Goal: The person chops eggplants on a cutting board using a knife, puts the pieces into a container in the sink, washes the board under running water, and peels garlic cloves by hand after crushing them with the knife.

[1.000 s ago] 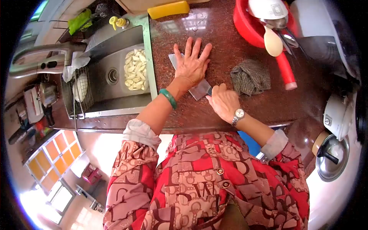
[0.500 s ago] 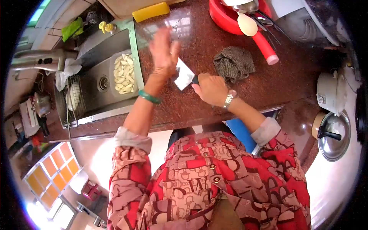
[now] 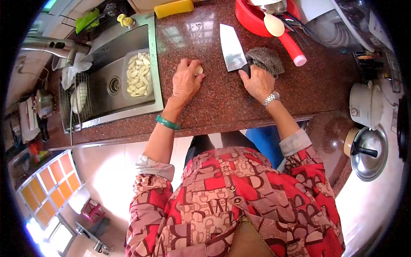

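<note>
My right hand [image 3: 259,83] is closed around the black handle of a cleaver [image 3: 232,49], whose broad blade points away from me over the counter. Beside that hand lies a crumpled dark brown cloth [image 3: 267,60]. My left hand [image 3: 186,79], on the counter near the sink, has curled fingers around a small pale piece [image 3: 198,70]; its exact kind I cannot make out. In the sink, a translucent tub [image 3: 150,85] holds several pale cut wedges [image 3: 138,75] that look like peeled vegetable.
The steel sink [image 3: 156,64] is at the left, with a wire rack [image 3: 87,92] and a faucet [image 3: 55,45]. A yellow block [image 3: 174,8] lies at the back. A red pan [image 3: 246,21] holds utensils, its handle [image 3: 292,49] jutting towards me. A white cooker [image 3: 360,107] stands right.
My raised left hand has come down to the counter and now holds the pale piece. The cleaver has swung away from my left hand, to the right, its blade turned forward.
</note>
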`<control>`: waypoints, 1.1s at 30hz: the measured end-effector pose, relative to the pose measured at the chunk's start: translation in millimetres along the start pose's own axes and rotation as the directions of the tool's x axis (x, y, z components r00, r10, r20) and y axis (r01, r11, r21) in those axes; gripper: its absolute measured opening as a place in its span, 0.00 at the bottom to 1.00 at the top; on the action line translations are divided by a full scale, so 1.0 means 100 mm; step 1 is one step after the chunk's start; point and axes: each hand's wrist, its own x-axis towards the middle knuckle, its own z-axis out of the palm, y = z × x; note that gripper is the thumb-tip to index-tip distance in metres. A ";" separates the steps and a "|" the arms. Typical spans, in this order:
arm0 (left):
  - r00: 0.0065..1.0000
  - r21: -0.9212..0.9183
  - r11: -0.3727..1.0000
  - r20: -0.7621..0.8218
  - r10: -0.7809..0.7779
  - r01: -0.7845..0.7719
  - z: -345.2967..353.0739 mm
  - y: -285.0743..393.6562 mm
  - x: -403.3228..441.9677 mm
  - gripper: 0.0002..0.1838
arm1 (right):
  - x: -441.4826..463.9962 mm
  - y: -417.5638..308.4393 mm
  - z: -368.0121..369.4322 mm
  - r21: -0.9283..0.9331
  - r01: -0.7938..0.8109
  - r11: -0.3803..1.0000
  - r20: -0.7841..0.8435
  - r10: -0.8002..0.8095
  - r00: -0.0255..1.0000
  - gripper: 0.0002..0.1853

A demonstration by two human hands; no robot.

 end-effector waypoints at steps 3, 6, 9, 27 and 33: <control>0.998 -0.144 0.989 -0.062 -0.023 0.014 0.01 0.05 -0.04 0.23 | -0.12 -0.07 -0.11 -0.020 0.038 0.999 -0.107 -0.040 0.993 0.21; 0.985 -0.410 0.904 -0.070 -0.159 0.117 -0.11 0.35 -0.13 0.25 | -0.17 -0.21 -0.22 0.198 0.163 0.967 -0.134 -0.138 0.981 0.19; 0.983 -0.573 0.813 -0.068 -0.171 0.102 -0.19 0.62 -0.27 0.25 | -0.14 -0.43 -0.25 0.773 0.145 0.618 0.007 -0.237 0.972 0.14; 0.944 -0.697 0.717 -0.239 -0.228 -0.003 -0.43 0.67 -0.66 0.14 | -0.30 -0.92 -0.47 0.911 -0.151 0.384 0.284 -0.316 0.905 0.12; 0.936 -0.909 0.401 -0.041 -0.350 0.110 -0.49 0.62 -0.77 0.12 | -0.35 -0.96 -0.46 0.919 -0.218 0.329 0.323 -0.309 0.895 0.13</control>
